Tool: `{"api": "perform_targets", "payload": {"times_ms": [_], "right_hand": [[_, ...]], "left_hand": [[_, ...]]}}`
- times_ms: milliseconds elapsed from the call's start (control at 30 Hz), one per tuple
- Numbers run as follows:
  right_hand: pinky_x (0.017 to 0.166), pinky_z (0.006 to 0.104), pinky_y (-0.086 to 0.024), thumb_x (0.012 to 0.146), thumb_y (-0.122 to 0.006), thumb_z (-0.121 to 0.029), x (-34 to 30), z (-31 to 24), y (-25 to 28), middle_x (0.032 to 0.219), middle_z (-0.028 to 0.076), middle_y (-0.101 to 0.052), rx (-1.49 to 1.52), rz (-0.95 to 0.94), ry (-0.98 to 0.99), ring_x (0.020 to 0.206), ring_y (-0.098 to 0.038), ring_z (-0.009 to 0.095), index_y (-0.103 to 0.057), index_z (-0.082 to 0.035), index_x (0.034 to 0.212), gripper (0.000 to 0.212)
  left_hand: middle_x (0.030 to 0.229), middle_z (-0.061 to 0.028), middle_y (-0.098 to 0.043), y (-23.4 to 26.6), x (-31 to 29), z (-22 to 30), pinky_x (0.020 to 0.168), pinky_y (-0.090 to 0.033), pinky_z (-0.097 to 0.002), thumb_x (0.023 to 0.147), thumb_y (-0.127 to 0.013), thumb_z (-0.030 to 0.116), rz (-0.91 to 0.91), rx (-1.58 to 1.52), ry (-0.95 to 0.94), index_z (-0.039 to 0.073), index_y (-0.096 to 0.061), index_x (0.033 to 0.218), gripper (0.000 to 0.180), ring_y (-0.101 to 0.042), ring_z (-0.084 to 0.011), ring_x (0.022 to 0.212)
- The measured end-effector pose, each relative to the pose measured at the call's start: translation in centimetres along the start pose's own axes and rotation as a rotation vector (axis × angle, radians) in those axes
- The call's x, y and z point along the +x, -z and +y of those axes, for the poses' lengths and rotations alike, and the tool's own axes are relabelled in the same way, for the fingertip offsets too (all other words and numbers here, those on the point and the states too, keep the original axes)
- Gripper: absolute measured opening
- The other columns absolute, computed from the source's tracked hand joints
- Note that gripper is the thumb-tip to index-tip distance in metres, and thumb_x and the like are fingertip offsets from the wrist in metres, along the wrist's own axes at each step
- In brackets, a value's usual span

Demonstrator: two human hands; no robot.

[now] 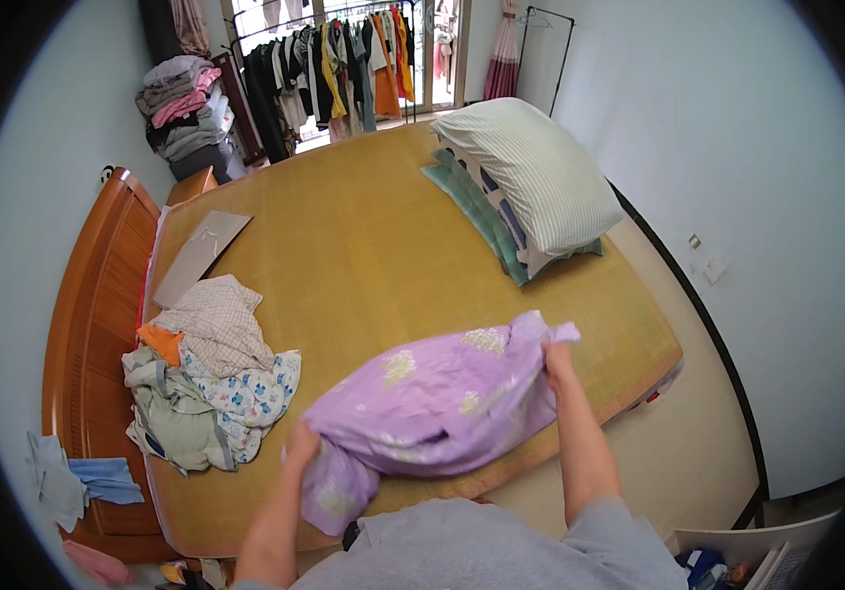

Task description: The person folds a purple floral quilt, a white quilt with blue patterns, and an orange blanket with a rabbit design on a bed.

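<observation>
A purple cloth with pale yellow-white flower prints (432, 393), perhaps a bed sheet or quilt cover, is stretched between my two hands over the near edge of the bed. My left hand (302, 442) is closed on its left end, where a bunched part hangs down toward me. At the opposite end my right hand (558, 356) grips a corner, with a small tuft of cloth sticking out past the fingers. The middle of the cloth sags in loose folds and partly rests on the yellow mat (363, 236) that covers the bed.
Crumpled clothes (211, 374) lie by the wooden headboard (98, 354), beside a flat grey-beige bag (204, 251). Stacked pillows or folded bedding (530, 177) stand at the far right of the bed. Beyond are a clothes rack (334, 69) and a pile of folded bedding (184, 108).
</observation>
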State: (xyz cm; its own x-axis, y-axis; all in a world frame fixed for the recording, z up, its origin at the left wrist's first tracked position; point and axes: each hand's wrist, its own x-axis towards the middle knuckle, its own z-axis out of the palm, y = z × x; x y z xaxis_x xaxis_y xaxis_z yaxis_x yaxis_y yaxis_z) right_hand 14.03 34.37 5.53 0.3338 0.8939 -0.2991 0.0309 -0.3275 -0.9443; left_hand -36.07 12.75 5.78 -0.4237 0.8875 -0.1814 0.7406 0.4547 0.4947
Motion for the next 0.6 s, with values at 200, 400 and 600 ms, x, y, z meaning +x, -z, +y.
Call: {"api": "perform_targets", "payload": {"times_ms": [200, 400, 600], "right_hand": [[0.077, 0.0353, -0.048, 0.091, -0.050, -0.014, 3.8, -19.1, -0.8, 0.094, 0.008, -0.060, 0.815, -0.007, 0.519, 0.085, -0.058, 0.020, -0.055, -0.002, 0.097, 0.014], [0.077, 0.0301, -0.045, 0.087, -0.052, -0.009, -6.0, -25.9, 1.3, 0.090, 0.007, -0.060, 1.008, 0.011, 0.747, 0.085, -0.057, 0.017, -0.058, 0.000, 0.091, 0.011], [0.076, 0.0313, -0.044, 0.083, -0.050, -0.010, -9.8, -12.1, 5.6, 0.090, 0.010, -0.061, 0.551, 0.349, 0.797, 0.083, -0.056, 0.019, -0.058, 0.005, 0.087, 0.018]], "left_hand": [[0.092, -0.0241, -0.063, 18.1, 11.7, 9.9, 0.081, -0.045, -0.0417, 0.073, -0.045, 0.001, 0.554, -0.220, -0.149, 0.001, -0.063, 0.102, 0.034, -0.059, -0.0381, 0.089], [0.101, -0.0190, -0.063, 31.2, 8.3, 15.7, 0.082, -0.044, -0.0313, 0.072, -0.040, -0.009, 0.838, -0.551, -0.690, 0.002, -0.060, 0.111, 0.045, -0.061, -0.0249, 0.090], [0.090, -0.0144, -0.059, 25.5, 2.1, 10.2, 0.081, -0.040, -0.0391, 0.073, -0.048, -0.003, 0.905, 0.071, -0.764, 0.006, -0.063, 0.102, 0.034, -0.054, -0.0326, 0.088]]}}
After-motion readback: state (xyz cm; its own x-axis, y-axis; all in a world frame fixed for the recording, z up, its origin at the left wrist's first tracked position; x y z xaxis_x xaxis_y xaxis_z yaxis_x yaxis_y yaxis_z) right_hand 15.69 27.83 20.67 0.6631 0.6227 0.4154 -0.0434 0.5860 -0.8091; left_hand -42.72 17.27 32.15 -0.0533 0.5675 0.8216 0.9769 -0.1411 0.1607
